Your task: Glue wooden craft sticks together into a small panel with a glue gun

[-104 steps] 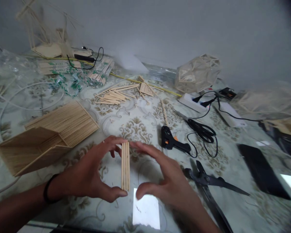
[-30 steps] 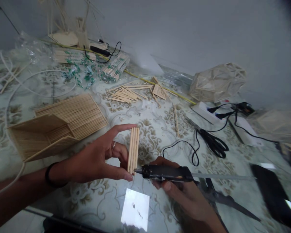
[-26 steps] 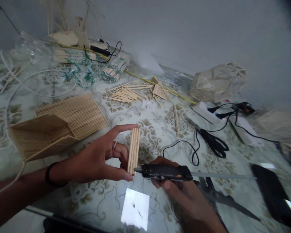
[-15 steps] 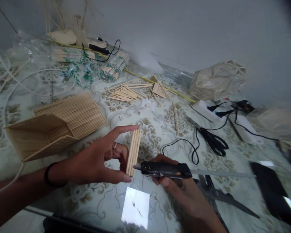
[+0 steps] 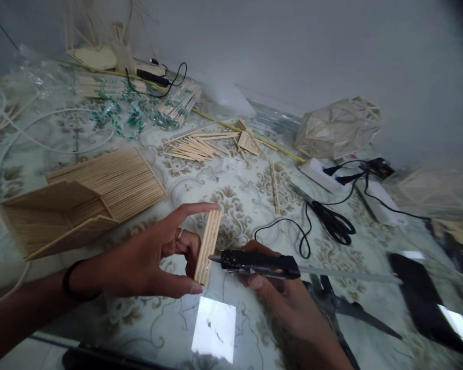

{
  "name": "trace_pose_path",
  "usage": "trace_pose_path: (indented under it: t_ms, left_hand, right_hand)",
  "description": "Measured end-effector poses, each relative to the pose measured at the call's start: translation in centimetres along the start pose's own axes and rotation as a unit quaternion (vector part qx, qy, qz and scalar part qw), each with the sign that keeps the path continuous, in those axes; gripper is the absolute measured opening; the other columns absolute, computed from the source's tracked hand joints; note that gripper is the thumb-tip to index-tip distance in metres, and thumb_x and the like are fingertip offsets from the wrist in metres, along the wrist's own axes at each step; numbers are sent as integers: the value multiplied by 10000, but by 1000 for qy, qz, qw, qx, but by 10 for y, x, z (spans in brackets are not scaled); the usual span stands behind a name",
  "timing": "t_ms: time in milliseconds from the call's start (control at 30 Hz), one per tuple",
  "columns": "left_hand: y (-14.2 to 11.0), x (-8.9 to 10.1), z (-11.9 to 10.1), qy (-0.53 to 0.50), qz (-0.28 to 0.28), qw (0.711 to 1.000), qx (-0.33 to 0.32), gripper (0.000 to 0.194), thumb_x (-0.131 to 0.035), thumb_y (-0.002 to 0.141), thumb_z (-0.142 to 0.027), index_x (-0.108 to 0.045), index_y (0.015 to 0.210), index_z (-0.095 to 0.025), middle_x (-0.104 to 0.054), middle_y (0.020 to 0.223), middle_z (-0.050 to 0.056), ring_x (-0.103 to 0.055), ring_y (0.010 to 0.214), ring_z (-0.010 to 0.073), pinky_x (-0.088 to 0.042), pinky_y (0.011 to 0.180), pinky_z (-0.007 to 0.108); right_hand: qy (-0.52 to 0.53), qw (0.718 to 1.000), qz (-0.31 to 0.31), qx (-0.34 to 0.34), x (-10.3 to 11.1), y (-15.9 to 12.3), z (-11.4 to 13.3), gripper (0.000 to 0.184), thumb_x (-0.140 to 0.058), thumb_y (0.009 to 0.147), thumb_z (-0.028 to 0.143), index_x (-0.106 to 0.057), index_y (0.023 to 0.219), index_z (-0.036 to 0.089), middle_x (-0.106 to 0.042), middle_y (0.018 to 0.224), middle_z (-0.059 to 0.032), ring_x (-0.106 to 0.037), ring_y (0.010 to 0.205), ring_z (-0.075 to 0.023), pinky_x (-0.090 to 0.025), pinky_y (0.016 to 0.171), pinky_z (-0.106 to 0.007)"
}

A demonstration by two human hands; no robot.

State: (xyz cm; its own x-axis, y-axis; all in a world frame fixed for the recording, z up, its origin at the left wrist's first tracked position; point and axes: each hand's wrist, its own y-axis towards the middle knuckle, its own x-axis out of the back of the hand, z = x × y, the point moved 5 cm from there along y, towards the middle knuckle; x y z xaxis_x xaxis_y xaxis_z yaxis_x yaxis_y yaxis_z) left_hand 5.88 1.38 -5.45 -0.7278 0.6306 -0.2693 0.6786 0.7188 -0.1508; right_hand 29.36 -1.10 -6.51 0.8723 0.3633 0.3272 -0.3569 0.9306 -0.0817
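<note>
My left hand [image 5: 158, 252] grips a small panel of wooden sticks [image 5: 208, 246] laid side by side, thumb at its lower end and forefinger at its upper end. My right hand [image 5: 278, 288] is closed around a black hot glue gun [image 5: 258, 263], with a long glue stick [image 5: 351, 275] jutting from its back. The gun's nozzle meets the panel's right edge, a little below the middle. Shiny glue seems to lie on the edge beneath the nozzle. Left of my hands rests a box-like piece built of sticks [image 5: 108, 182].
Loose sticks [image 5: 196, 146] lie farther back, near wrapped stick bundles [image 5: 177, 105]. To the right are black-handled scissors [image 5: 334, 221], a white power strip [image 5: 322, 174] with cords, and a faceted stick frame [image 5: 337, 128]. Pliers [image 5: 343, 306] and a black phone-like slab [image 5: 424, 298] lie nearer.
The nozzle has moved up along the panel's edge from near its lower end, leaving a glossy trace. The whole view has shifted slightly. Both hands keep their holds.
</note>
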Motion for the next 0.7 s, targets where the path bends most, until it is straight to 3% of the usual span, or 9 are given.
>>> trace_pose_path:
  t_ms: [367, 700]
  left_hand:
    - [-2, -2, 1, 6, 15, 1000, 11, 1018, -896, 860, -183, -317, 1684, -331, -752, 936, -46, -707, 882, 178, -572, 902, 336]
    - [-6, -4, 3, 35, 22, 999, 24, 1042, -878, 882, -224, -284, 1727, -353, -790, 1003, -29, -732, 925, 191, -567, 964, 374]
  right_hand:
    - [-1, 999, -29, 16, 0, 2, 1, 483, -637, 1063, 703, -737, 957, 242, -668, 874, -26, -609, 764, -215, -445, 664, -334]
    - [-33, 997, -71, -20, 6, -5, -7, 548, -643, 1022, 765, -803, 1074, 243, -748, 1001, -97, -659, 846, -275, -515, 723, -378]
